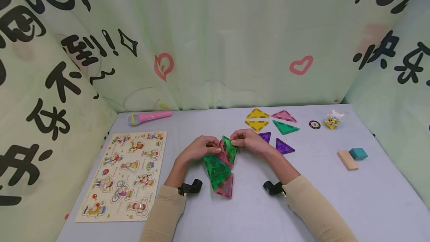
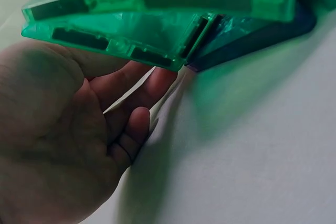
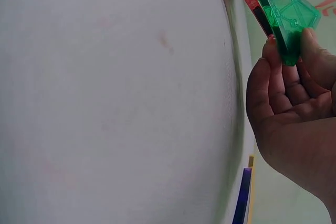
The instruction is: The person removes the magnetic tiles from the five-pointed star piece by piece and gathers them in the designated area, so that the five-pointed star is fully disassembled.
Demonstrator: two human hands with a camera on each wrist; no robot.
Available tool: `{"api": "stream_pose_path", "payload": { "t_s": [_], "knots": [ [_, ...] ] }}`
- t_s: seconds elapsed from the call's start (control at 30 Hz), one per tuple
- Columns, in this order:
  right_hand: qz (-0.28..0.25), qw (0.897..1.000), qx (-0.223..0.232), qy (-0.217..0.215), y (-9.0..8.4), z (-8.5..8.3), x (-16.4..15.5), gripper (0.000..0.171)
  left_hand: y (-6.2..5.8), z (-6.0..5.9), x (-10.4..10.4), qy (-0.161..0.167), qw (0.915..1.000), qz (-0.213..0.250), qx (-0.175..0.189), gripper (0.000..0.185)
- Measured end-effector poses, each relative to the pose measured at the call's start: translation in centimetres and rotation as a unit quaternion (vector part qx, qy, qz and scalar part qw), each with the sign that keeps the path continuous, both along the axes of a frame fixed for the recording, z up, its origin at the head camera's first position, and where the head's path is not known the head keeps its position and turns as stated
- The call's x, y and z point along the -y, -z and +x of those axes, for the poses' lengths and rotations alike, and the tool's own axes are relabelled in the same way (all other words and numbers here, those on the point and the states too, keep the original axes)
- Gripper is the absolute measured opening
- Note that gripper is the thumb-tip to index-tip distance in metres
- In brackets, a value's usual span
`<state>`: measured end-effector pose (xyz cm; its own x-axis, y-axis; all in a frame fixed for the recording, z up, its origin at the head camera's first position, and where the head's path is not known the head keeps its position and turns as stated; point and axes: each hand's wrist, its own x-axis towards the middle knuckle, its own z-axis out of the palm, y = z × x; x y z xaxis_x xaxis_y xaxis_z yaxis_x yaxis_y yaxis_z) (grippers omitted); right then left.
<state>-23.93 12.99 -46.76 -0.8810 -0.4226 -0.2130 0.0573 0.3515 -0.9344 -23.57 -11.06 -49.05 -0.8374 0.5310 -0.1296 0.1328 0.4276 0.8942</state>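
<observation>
Several translucent triangular magnetic tiles stand joined in the middle of the table. My left hand (image 1: 203, 148) pinches the top of a red magnetic tile (image 1: 222, 156) in this cluster. Larger green tiles (image 1: 216, 170) lean below that hand, and they fill the top of the left wrist view. Another reddish tile (image 1: 226, 188) forms the near end. From the other side, my right hand (image 1: 249, 141) pinches a narrow green magnetic tile (image 3: 289, 11) between thumb and fingers. This tile's edge lies right alongside the red one.
Loose triangular tiles lie behind the right hand: yellow (image 1: 256, 125), pink (image 1: 284, 115), green (image 1: 285, 127) and purple (image 1: 284, 146). A picture board (image 1: 114, 148) and pink toy microphone (image 1: 154, 116) are left. Right are wooden blocks (image 1: 348, 160), a black disc (image 1: 314, 124) and a small figurine (image 1: 332, 120).
</observation>
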Motion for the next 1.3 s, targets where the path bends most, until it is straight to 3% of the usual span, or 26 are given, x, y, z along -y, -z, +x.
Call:
{"api": "stream_pose_path", "payload": {
  "t_s": [0.13, 0.37, 0.53, 0.7, 1.0, 1.13, 1.3],
  "knots": [
    [-0.010, 1.000, -0.002, 0.011, -0.1, -0.2, -0.2, 0.019, 0.0, 0.0, 0.2, 0.013, 0.9999, 0.001, -0.007, 0.009],
    [-0.014, 0.998, -0.006, 0.067, -1.5, -1.7, -1.1, 0.028, -0.1, 0.0, 0.5, 0.021, 0.9998, 0.002, -0.009, 0.011],
    [0.039, 0.996, -0.034, 0.072, -3.2, -3.5, -0.7, 0.027, -0.2, 0.0, 0.6, 0.020, 0.9998, -0.001, -0.005, 0.009],
    [0.106, 0.989, -0.069, 0.076, -3.8, -5.8, 0.5, 0.030, -0.1, 0.0, 0.6, 0.031, 0.9995, 0.003, -0.004, 0.011],
    [0.160, 0.978, -0.123, 0.047, -2.5, -10.7, 2.9, 0.028, -0.6, 0.0, 0.8, 0.019, 0.9998, 0.000, -0.010, 0.009],
    [0.162, 0.978, -0.122, 0.051, -1.9, -11.3, 2.9, 0.034, -0.4, 0.0, 0.6, 0.026, 0.9996, 0.005, -0.006, 0.011],
    [0.149, 0.975, -0.154, 0.067, -1.1, -11.6, 3.0, 0.038, 0.0, 0.0, 0.4, 0.022, 0.9997, 0.000, -0.006, 0.010]
  ]
}}
